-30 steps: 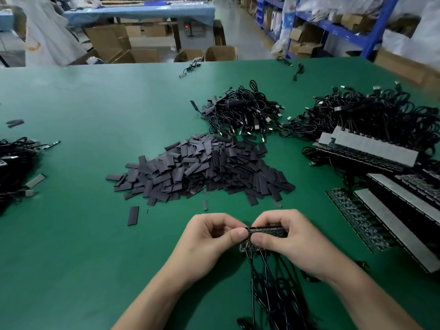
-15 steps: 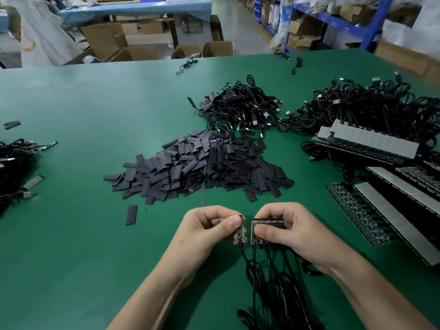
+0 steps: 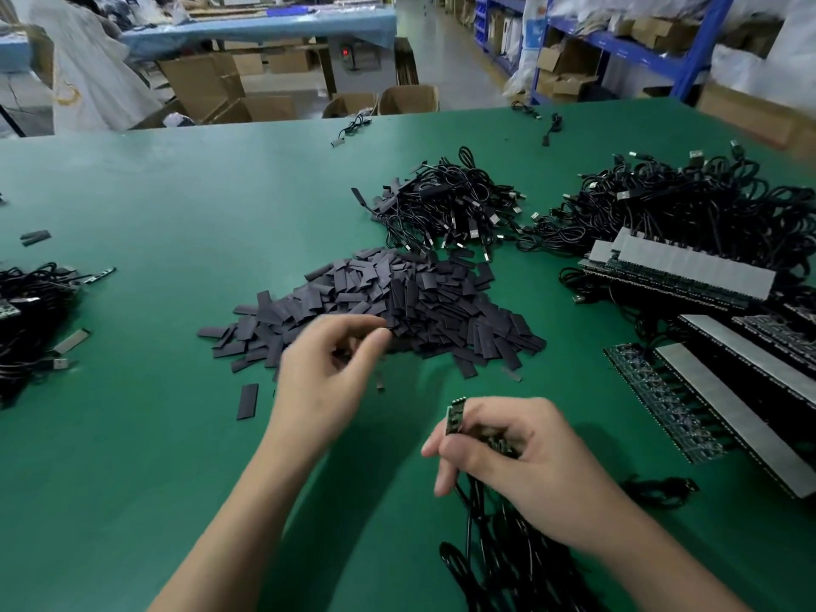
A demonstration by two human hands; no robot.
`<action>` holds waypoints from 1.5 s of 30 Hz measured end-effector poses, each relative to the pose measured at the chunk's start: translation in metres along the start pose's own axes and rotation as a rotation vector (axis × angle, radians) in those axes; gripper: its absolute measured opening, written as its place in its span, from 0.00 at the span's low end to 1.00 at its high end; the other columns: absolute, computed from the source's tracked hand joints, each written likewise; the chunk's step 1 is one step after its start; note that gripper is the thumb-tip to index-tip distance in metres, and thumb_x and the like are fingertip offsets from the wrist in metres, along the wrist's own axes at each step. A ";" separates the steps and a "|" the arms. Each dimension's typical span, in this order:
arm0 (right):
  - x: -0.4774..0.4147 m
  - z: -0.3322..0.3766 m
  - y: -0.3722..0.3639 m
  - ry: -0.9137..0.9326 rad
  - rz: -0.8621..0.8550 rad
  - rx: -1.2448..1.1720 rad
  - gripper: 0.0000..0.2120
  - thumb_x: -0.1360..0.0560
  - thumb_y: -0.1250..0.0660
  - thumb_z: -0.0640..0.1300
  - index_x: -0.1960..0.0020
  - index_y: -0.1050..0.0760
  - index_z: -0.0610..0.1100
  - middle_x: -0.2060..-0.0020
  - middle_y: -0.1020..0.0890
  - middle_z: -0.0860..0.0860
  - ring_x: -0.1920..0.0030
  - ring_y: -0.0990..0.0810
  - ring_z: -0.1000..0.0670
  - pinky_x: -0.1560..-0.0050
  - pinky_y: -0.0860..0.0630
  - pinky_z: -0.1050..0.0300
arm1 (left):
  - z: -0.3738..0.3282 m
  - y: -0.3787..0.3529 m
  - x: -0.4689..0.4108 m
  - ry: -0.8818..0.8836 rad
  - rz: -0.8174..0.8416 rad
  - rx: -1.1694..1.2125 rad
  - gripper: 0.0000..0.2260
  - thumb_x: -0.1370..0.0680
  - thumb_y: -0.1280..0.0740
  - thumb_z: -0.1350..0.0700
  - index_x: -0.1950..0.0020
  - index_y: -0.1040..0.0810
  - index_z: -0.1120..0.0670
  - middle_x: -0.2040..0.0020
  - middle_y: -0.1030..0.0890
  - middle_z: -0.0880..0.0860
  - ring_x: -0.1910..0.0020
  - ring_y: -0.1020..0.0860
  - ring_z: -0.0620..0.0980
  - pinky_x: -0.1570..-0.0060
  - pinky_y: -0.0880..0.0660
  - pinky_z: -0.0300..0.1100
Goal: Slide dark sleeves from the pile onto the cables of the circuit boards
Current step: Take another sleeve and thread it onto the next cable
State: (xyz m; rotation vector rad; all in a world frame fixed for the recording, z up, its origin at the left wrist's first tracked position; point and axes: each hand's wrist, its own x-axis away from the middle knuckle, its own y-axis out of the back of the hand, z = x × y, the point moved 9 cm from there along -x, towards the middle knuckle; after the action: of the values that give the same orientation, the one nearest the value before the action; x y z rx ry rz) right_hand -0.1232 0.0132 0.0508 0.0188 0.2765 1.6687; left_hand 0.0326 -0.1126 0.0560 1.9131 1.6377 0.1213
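A broad green table (image 3: 132, 435) carries everything. Toward its middle lies the pile of flat dark sleeves (image 3: 397, 311), and rows of circuit boards with pale strips (image 3: 728, 382) sit along its right edge. The right hand (image 3: 508, 452), nearer the front edge, is closed around a small bundle of green circuit boards (image 3: 455, 418) whose black cables (image 3: 499, 549) trail downward. The left hand (image 3: 326, 368) hovers at the pile's near edge, thumb and fingertips almost pinched; motion blur hides whether it holds a sleeve.
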 end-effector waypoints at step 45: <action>-0.007 -0.012 0.076 -0.086 -0.655 -0.153 0.10 0.20 0.31 0.46 0.55 0.18 0.41 0.66 0.17 0.50 0.67 0.19 0.51 0.67 0.19 0.59 | 0.012 -0.065 0.050 0.414 0.340 0.726 0.07 0.25 0.40 0.58 0.49 0.24 0.52 0.66 0.34 0.49 0.67 0.36 0.48 0.65 0.37 0.41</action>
State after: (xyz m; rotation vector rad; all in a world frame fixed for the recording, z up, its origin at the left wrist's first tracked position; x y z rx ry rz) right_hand -0.1985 -0.0025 0.0542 -0.1051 0.0724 1.0300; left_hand -0.0070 -0.0674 -0.0019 2.8747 1.7426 0.0635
